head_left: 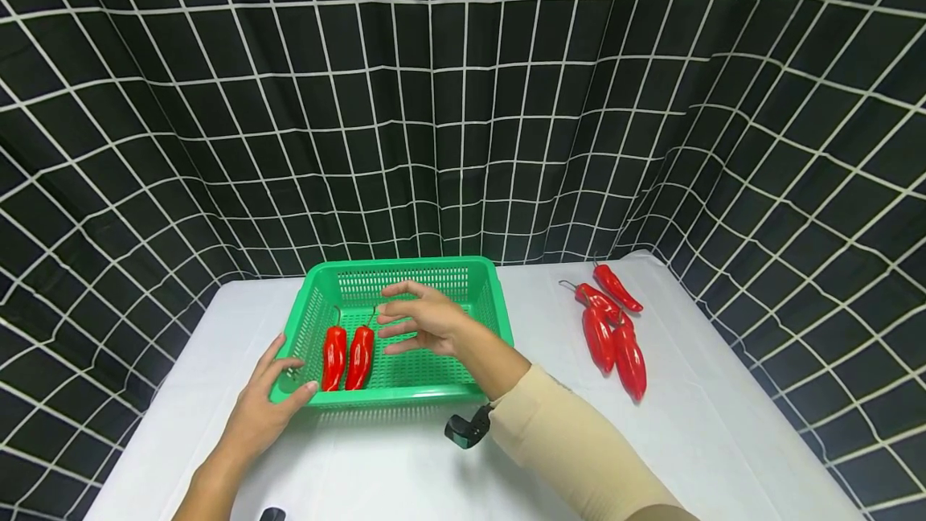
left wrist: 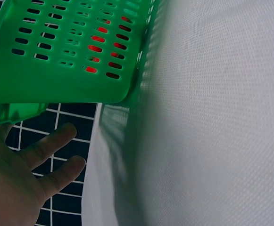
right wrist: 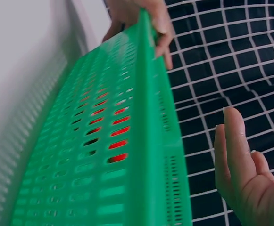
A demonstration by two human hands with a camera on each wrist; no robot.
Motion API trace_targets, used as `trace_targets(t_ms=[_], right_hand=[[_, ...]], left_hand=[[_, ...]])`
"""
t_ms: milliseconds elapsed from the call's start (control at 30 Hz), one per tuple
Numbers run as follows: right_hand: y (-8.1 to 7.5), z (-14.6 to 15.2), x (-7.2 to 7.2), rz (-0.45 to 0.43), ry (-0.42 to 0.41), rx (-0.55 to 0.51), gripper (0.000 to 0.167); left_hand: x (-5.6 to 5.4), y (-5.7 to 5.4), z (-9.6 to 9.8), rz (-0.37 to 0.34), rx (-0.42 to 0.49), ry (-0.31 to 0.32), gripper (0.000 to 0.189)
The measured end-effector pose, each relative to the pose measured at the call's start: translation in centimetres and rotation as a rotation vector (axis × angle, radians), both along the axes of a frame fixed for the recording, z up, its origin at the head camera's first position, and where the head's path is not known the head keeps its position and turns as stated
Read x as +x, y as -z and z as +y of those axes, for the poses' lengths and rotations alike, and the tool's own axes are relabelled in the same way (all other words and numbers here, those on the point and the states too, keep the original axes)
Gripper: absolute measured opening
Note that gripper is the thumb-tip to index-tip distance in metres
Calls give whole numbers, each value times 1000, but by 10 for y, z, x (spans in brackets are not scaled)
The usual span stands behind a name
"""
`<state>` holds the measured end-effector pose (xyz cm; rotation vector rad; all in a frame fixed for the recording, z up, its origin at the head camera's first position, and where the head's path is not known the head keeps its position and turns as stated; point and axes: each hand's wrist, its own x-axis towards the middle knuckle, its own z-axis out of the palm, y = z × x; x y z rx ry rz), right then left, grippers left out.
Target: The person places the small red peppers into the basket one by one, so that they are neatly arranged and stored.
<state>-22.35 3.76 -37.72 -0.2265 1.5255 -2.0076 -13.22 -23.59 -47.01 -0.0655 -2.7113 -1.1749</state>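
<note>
a person's left forearm (head_left: pixel 217 473) angled forward, left hand (head_left: pixel 256 416) with thumb and fingers spread apart, right arm (head_left: pixel 571 441) slanting in from the lower right, right hand (head_left: pixel 432 318) in midair, fingers parted, pointing left

White tabletop (head_left: pixel 544 324) with green basket (head_left: pixel 391 397), four red peppers (head_left: pixel 599 340).
</note>
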Motion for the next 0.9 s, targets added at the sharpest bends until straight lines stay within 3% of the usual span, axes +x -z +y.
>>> trace_targets(t_ms=[900], right_hand=[[-37, 42, 42, 115, -83, -222, 43]], left_hand=[[1, -1, 1, 7, -5, -1, 43]])
